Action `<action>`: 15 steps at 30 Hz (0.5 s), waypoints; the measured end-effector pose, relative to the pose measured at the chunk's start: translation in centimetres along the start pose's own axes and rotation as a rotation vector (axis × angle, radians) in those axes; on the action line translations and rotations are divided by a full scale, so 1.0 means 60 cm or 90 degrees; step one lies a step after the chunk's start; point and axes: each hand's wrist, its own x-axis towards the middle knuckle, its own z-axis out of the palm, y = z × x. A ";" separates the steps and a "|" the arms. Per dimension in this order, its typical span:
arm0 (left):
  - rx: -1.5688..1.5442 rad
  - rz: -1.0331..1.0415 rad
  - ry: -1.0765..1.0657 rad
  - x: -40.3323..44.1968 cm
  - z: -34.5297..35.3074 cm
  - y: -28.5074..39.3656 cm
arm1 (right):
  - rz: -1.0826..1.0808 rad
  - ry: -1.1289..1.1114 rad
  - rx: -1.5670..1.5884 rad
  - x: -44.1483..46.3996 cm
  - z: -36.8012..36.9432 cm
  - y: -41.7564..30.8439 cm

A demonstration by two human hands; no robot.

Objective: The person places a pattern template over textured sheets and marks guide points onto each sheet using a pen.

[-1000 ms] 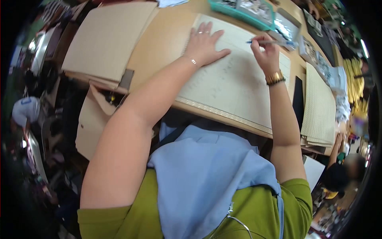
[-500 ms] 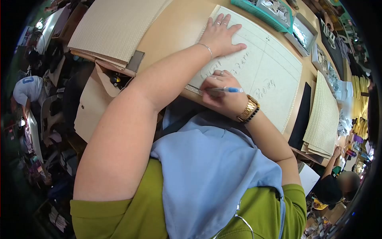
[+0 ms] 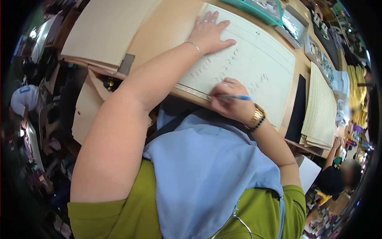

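Note:
A large off-white sheet point(image 3: 272, 59) with ruled lines and pencil-like handwriting lies on the table in front of me. My left hand point(image 3: 209, 34) rests flat on its upper left part, fingers spread, with rings and a bracelet. Lower down, near the sheet's edge closest to me, my right hand point(image 3: 234, 104) grips a blue-ended pen point(image 3: 243, 97). Its tip points left, close to the zigzag-patterned near edge, and is partly hidden by my fingers. A gold watch point(image 3: 257, 115) and dark beads circle my right wrist.
Stacked textured cream sheets lie at left point(image 3: 107, 32) and a similar stack at right point(image 3: 319, 107). A black strip point(image 3: 296, 107) lies beside the right stack. A teal basket point(image 3: 260, 11) and a grey tray point(image 3: 293, 28) stand at the back. Another person point(image 3: 334, 177) is at lower right.
My right hand has moved right along the sheet's near edge, pen still in it, uncovering more of that patterned edge. The left hand stays flat on the sheet; the view has shifted slightly.

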 end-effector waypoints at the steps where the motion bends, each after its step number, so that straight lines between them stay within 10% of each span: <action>1: 0.014 -0.005 -0.009 0.001 0.000 -0.001 | 0.040 0.037 0.035 -0.022 -0.024 -0.008; 8: 0.068 0.016 -0.046 0.007 -0.004 0.006 | 0.304 0.267 -0.010 -0.235 -0.132 0.018; 15: 0.084 0.015 -0.035 0.007 -0.001 -0.001 | 0.246 0.243 -0.088 -0.256 -0.110 -0.004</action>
